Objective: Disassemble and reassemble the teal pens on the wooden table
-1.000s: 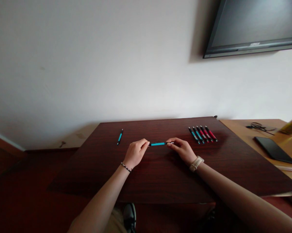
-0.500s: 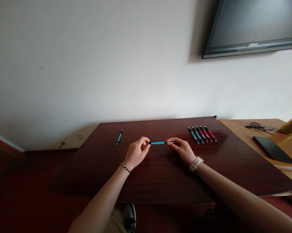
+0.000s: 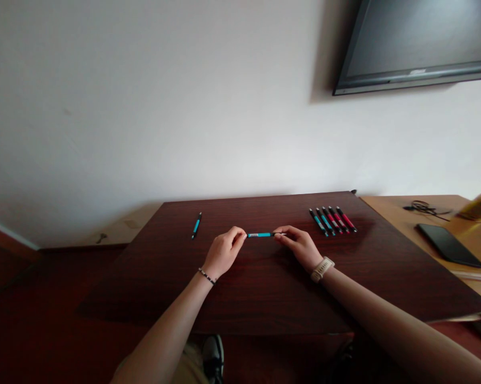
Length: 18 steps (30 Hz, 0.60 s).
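Note:
A blue pen (image 3: pixel 261 234) with black ends lies level between my two hands, just above the table. My left hand (image 3: pixel 225 248) pinches its left end between thumb and fingers. At the other end, the fingertips of my right hand (image 3: pixel 300 246) are closed on the black part, and a pale tip shows there. A whitish label is visible on the blue barrel. To the left, a second blue pen (image 3: pixel 197 225) rests alone on the table. Several blue and pink pens (image 3: pixel 332 221) lie side by side in a slanted row to the right of my right hand.
The dark wooden table (image 3: pixel 264 298) stands against a white wall. On a lighter desk (image 3: pixel 392 210) at the right are a black phone-like slab (image 3: pixel 448 245), a coiled cable (image 3: pixel 424 209) and a yellow object (image 3: pixel 480 208). A television (image 3: pixel 420 45) hangs above.
The held pen has turned about its long axis, so a whitish label now shows on its barrel. My left fingers have shifted slightly; my right hand stays in place.

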Each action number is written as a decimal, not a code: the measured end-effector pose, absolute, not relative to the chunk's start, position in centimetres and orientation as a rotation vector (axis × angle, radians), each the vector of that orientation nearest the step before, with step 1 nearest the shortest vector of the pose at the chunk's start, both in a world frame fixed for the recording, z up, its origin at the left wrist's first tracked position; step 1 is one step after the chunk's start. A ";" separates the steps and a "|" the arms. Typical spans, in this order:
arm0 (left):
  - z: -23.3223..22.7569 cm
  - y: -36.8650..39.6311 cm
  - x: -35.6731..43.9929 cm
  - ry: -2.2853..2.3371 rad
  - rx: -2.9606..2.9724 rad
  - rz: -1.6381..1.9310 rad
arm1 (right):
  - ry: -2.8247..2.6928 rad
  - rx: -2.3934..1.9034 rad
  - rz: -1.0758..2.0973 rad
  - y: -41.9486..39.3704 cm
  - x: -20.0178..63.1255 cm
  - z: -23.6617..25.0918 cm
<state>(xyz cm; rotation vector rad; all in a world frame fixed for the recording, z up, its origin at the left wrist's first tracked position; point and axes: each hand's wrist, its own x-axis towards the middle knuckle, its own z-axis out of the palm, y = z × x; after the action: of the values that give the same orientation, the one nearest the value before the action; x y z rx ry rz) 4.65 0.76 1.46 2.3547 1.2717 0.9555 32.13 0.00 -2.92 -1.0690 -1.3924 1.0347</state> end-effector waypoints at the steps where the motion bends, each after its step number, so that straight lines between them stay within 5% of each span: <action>1: 1.5 0.8 4.7 1.276 2.352 0.952 | -1.390 -1.069 1.034 0.0 32.1 -2.9; 18: 1.9 0.6 5.4 1.282 2.345 0.961 | -1.355 -1.070 1.057 -0.2 32.1 -2.6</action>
<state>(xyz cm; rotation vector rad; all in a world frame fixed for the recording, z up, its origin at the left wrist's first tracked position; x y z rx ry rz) 5.37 0.61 1.85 2.3451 1.2824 0.9609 32.11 -0.19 -2.57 -1.0696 -1.3552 1.0571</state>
